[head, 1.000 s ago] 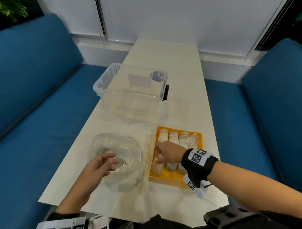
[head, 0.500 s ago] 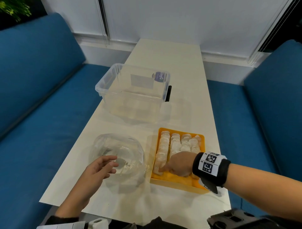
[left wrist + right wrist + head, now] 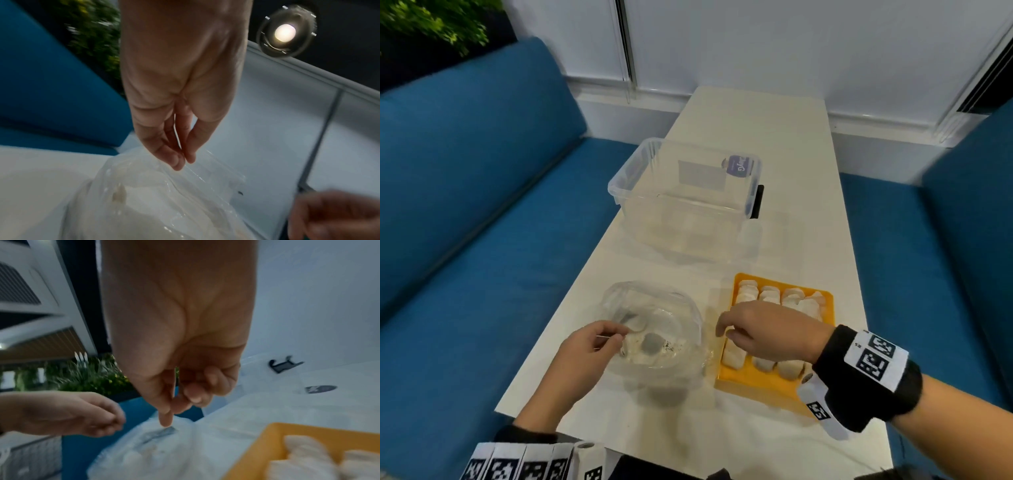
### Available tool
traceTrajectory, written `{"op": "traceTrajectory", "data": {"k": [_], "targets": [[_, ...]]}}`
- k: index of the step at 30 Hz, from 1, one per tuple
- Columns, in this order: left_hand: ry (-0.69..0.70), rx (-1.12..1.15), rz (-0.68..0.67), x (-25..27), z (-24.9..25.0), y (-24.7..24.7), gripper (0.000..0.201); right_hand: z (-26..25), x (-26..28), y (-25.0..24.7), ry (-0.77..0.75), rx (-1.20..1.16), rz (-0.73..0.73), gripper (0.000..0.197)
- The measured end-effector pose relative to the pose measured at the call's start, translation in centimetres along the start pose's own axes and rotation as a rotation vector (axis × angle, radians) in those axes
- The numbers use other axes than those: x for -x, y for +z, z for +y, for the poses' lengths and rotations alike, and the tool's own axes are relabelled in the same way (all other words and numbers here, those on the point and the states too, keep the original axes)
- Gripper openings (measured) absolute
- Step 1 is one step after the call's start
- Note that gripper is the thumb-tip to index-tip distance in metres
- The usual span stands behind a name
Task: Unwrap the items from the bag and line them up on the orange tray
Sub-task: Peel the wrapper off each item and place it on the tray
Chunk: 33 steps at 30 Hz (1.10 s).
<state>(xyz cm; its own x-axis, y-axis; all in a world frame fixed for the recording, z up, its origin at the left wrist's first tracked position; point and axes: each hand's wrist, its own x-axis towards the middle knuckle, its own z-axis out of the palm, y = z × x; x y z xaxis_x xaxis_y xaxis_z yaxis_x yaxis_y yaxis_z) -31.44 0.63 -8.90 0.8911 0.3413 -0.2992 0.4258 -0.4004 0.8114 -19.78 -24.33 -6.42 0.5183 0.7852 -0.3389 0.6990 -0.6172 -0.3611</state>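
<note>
The left hand (image 3: pixel 582 353) pinches the clear bag's (image 3: pixel 654 342) rim, while the right hand (image 3: pixel 767 334), fingers loosely curled and holding nothing, hovers over the orange tray (image 3: pixel 756 380). Likely fetching another item; next, reach inside.

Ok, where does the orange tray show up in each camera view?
Head: orange tray lower right of centre on the table, partly under the right hand.
Left wrist: not in view.
Right wrist: orange tray in the bottom right corner.
Shared landmark: the clear plastic bag.
</note>
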Motion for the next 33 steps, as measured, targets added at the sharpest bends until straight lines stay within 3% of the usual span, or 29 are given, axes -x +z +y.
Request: {"op": "traceTrajectory", "data": {"k": [3,7,12,16,19,23,26,28,31,33], "targets": [[0.103,-0.196,-0.044,-2.2,0.5,0.4,0.017,-2.7,-0.8,0.6,-0.08,-0.019,0.032,0.034],[0.245,-0.502,-0.27,-5.3,0.6,2.3,0.02,-4.3,-3.1,2.6,-0.038,0.063,-0.152,0.053],[0.261,-0.853,-0.592,-6.9,-0.2,4.6,0.042,-5.2,-4.4,4.5,0.073,0.088,-0.3,0.046],[0.35,-0.913,-0.722,-7.2,-1.7,5.6,0.053,-5.6,-4.3,5.2,0.086,-0.001,-0.308,0.043],[0.407,-0.904,-0.745,-7.2,-2.4,6.4,0.053,-6.2,-4.1,5.4,0.095,-0.051,-0.288,0.04],[0.488,-0.913,-0.739,-7.5,-3.0,6.3,0.033,-6.6,-3.8,4.8,0.117,-0.081,-0.231,0.035],[0.641,-0.967,-0.629,-7.6,-3.0,5.8,0.021,-6.6,-3.6,4.6,0.148,-0.097,-0.232,0.035],[0.678,-1.063,-0.527,-7.6,-2.1,5.2,0.035,-6.7,-3.6,4.7,0.149,-0.111,-0.225,0.034],[0.444,-1.225,-0.491,-8.0,-2.1,4.2,0.075,-7.0,-3.7,4.5,0.153,-0.111,-0.216,0.033],[0.393,-1.359,-0.482,-8.5,-1.8,3.5,0.082,-7.2,-3.8,4.5,0.152,-0.11,-0.204,0.033]]}}
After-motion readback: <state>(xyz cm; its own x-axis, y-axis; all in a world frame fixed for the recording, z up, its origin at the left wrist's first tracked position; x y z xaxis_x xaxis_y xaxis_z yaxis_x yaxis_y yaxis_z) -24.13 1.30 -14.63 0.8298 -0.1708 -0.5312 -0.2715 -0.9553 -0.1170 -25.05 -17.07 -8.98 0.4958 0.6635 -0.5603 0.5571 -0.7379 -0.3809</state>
